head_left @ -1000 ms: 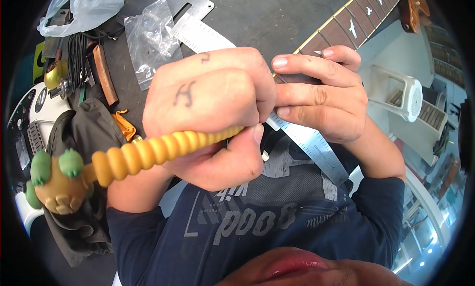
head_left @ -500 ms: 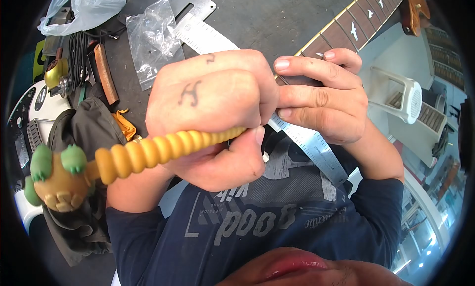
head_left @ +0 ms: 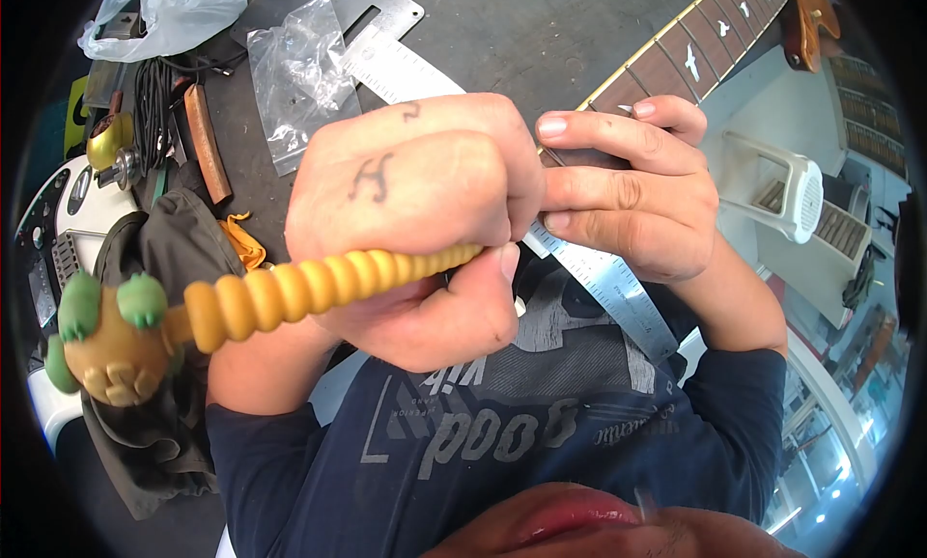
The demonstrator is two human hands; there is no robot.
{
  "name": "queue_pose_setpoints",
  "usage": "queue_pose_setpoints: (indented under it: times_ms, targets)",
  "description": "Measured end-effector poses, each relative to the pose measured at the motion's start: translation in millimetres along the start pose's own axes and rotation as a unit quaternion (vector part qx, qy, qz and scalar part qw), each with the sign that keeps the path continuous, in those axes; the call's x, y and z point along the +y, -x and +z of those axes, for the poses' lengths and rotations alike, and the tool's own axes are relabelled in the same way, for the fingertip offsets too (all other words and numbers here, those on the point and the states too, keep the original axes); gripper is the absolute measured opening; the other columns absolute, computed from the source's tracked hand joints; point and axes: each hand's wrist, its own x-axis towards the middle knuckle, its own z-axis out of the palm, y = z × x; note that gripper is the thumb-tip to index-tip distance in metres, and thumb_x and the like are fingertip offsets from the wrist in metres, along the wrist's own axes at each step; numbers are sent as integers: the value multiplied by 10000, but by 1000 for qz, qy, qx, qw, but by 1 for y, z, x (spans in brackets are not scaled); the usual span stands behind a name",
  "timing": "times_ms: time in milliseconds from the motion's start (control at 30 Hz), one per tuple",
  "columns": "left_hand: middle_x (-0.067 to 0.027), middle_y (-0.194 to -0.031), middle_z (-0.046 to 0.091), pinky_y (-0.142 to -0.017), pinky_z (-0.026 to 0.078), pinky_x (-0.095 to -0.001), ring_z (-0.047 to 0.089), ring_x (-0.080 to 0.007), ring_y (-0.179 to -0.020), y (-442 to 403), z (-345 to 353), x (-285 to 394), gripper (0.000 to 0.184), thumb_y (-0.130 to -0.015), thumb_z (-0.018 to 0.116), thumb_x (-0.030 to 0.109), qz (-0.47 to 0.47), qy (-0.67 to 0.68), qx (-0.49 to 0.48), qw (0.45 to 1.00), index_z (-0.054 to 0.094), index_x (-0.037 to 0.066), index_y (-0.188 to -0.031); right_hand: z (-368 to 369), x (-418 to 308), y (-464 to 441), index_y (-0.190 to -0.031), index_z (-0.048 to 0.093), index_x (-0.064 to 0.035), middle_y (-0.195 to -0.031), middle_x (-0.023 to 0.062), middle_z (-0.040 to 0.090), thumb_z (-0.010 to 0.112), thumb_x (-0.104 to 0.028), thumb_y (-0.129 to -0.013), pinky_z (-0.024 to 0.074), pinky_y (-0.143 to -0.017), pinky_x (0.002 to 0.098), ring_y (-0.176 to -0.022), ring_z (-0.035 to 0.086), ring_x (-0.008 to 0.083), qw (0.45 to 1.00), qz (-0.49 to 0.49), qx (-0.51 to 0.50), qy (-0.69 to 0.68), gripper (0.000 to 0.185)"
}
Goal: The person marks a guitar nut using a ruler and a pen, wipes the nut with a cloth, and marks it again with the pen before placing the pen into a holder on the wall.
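Note:
My left hand [head_left: 410, 196] is closed in a fist around a thick yellow ridged novelty pen [head_left: 328, 288]. The pen's far end carries a brown ball with green leaf-like lobes, and its tip is hidden by my fingers. Beside the fist, my right hand [head_left: 637, 186] lies with its fingers stretched out over the near end of a guitar neck [head_left: 666, 70]; its thumb cannot be seen. Its fingertips meet the left fist. A steel ruler [head_left: 613, 292] runs beneath both hands, its middle covered by them.
A clear plastic bag [head_left: 304, 85] and a metal plate [head_left: 391, 13] lie on the dark table. At the left are a wooden strip [head_left: 206, 143], black cable [head_left: 154, 114], dark cloth [head_left: 169, 259] and a white guitar body [head_left: 92, 196]. A white stool [head_left: 797, 201] stands at the right.
The pen's outer end has shifted very slightly upward with my left hand. My right hand keeps its place on the neck.

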Motion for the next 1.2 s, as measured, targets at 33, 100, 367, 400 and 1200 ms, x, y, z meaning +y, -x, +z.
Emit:
queue_pose_setpoints:
  times_ms: [33, 100, 367, 400, 1200]
  targets:
    - [-137, -750, 661, -516, 465, -297, 591, -180, -591, 0, 0, 0, 164, -742, 678, -6, 0, -2, 0, 1000, 551, 32, -838, 0, 0, 0, -915, 748, -182, -1037, -4, 837, 683, -185, -968, 351, -1092, 407, -1160, 757, 291, 1000, 1, 0, 0, 84]
    - [-137, -749, 661, -516, 463, -297, 592, -181, -592, -1, 0, 1, 162, -745, 679, -2, -3, -4, -4, 1000, 551, 32, -838, 0, 0, 0, -917, 745, -183, -1039, -6, 836, 683, -184, -968, 352, -1088, 407, -1163, 756, 290, 1000, 3, -2, 1, 81]
    - [-138, -750, 662, -511, 450, -292, 591, -178, -595, 1, -1, 0, 167, -740, 684, 8, -2, 2, -5, 1000, 551, 32, -838, -1, -2, 0, -932, 740, -192, -1053, -10, 835, 688, -186, -966, 359, -1081, 406, -1172, 752, 286, 1000, 9, -9, 3, 63]
    - [-138, -750, 663, -511, 449, -292, 591, -177, -595, 1, -1, -1, 169, -738, 685, 10, -2, 4, -6, 1000, 551, 33, -838, -1, -2, 0, -933, 741, -194, -1055, -9, 835, 689, -187, -965, 360, -1080, 406, -1172, 752, 286, 1000, 9, -10, 3, 61]
    - [-139, -776, 675, -527, 449, -292, 581, -166, -602, 3, -4, -1, 165, -763, 696, 28, -17, 23, 0, 1000, 559, 47, -853, -2, -1, -1, -936, 752, -193, -1048, -5, 837, 694, -191, -957, 356, -1094, 403, -1172, 755, 294, 1000, 9, -11, 1, 61]
